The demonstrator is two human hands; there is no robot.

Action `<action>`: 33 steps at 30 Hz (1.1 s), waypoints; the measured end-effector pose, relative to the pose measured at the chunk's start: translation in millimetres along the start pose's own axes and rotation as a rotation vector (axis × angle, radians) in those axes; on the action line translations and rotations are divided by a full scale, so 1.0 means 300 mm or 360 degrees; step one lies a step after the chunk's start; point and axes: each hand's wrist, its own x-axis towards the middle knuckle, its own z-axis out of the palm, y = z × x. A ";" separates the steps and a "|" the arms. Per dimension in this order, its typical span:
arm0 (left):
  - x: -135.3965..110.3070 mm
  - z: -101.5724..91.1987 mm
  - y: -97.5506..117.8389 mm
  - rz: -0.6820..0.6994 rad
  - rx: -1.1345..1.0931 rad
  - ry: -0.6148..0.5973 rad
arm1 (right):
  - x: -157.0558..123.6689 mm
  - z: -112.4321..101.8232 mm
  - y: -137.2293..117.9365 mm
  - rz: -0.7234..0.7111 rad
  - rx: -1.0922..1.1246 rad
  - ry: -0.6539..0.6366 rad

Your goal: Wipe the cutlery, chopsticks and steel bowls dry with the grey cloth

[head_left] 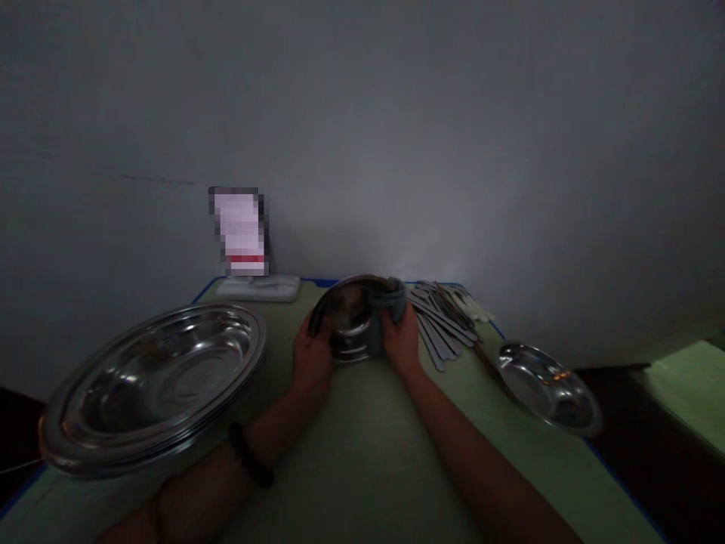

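A steel bowl [347, 311] stands tilted on its edge at the far middle of the table, its hollow facing me. My left hand [311, 357] grips its left rim. My right hand [400, 340] presses a grey-blue cloth [390, 306] against the bowl's right inner side. Both hands are closed round what they hold.
A stack of large steel basins [152, 381] sits at the near left. One steel dish [547, 387] lies at the right edge. Several flat metal utensils [445, 321] are fanned out behind my right hand. A white stand [257, 287] with a card leans at the wall.
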 end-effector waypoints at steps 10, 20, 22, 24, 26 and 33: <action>-0.022 0.006 0.007 -0.0029 -0.0133 -0.0107 | 0.089 -0.139 -0.043 -0.0355 -0.0294 -0.0205; -0.044 -0.013 0.024 0.0212 0.0033 -0.0330 | 0.130 -0.168 -0.195 -0.0921 -0.0668 -0.0755; -0.044 -0.011 0.021 0.0210 0.0072 -0.0284 | 0.099 -0.140 -0.159 -0.0785 -0.0595 -0.0553; -0.039 -0.008 0.020 0.0185 0.0085 -0.0231 | 0.058 -0.112 -0.108 -0.0485 -0.0461 -0.0294; -0.034 -0.003 0.025 0.0152 0.0080 -0.0146 | 0.011 -0.083 -0.054 -0.0143 -0.0229 -0.0132; -0.033 0.005 0.051 -0.0007 -0.0128 -0.0016 | -0.079 -0.022 0.022 0.0177 0.0084 -0.0203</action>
